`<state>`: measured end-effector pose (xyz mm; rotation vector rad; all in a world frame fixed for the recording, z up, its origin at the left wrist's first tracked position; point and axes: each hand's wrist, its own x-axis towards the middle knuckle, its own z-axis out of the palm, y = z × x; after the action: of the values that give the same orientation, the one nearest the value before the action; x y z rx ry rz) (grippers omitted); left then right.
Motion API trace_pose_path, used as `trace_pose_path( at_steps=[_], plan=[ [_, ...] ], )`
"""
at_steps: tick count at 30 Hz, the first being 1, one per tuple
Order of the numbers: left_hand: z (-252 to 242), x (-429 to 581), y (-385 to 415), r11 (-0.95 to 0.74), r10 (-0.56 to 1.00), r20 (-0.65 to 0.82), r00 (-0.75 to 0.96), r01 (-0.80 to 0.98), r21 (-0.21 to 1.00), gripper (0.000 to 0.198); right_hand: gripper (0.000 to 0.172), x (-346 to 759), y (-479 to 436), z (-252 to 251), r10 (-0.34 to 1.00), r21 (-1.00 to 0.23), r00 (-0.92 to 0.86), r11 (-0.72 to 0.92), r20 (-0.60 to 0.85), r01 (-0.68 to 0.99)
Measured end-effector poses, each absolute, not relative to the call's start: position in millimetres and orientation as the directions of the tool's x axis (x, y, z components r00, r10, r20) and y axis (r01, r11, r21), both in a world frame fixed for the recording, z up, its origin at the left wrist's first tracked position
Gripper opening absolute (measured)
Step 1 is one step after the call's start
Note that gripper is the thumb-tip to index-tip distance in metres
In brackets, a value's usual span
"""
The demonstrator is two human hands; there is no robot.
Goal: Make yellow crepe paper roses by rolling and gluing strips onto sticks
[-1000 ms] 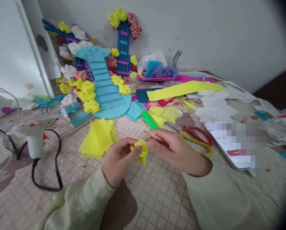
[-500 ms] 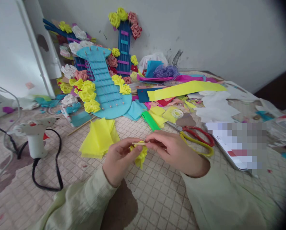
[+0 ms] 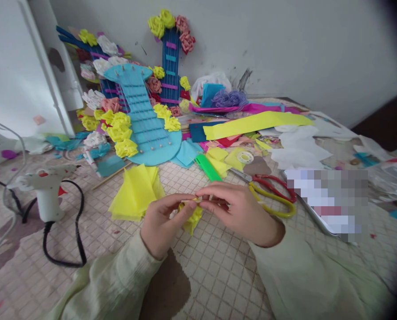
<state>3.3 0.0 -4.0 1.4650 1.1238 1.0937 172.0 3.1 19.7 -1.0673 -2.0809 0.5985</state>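
Observation:
Fingers of my left hand [image 3: 160, 224] pinch a crumpled yellow paper flower [image 3: 192, 221] and a thin wooden stick [image 3: 188, 201] lying across its top. Opposite it, my right hand [image 3: 236, 211] is closed at the stick's right end, thumb and index fingertips pressed together there. Both hands meet just above the tabletop, and the fingers cover part of the flower. Left of them lies a stack of yellow paper sheets [image 3: 135, 193]. Beyond the right hand are a bright green tool [image 3: 207, 167], partly hidden, and scissors [image 3: 275, 189] with red and yellow handles.
A white glue gun [image 3: 48, 191] with a black cord stands at left. Light blue [image 3: 152, 138] and dark blue [image 3: 171, 66] paper guitars with paper flowers lean at the back. A phone [image 3: 321, 204] lies at right; coloured paper strips and purple yarn [image 3: 230, 100] crowd behind.
The right fingers have shifted slightly left along the stick, closer to the left fingertips. The flower stays in the left hand. The whole view has moved a little.

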Motion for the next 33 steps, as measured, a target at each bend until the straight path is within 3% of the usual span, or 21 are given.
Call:
trace_pose_path(
  at_steps=[10,19,26,33],
  plan=[
    [-3.0,4.7,2.2,-0.063,0.981,0.049,0.186,0.073,0.995,0.012,0.014,170.3,3.9,17.3,0.783,-0.640,-0.341,0.622,0.521,0.450],
    [-4.0,4.5,0.0,-0.165,0.974,0.143,0.178,0.118,0.979,0.013,0.014,171.2,1.4,21.1,0.872,-0.752,-0.312,0.485,0.377,0.445],
    [-2.8,2.6,-0.9,-0.148,0.976,0.124,0.182,0.126,0.981,0.012,0.013,167.7,0.5,17.6,0.812,-0.681,-0.252,0.581,0.527,0.447],
    [-4.0,3.2,0.2,-0.166,0.973,0.144,0.180,0.115,0.979,0.013,0.016,167.0,-0.7,18.6,0.786,-0.634,-0.273,0.612,0.555,0.474]
  ],
)
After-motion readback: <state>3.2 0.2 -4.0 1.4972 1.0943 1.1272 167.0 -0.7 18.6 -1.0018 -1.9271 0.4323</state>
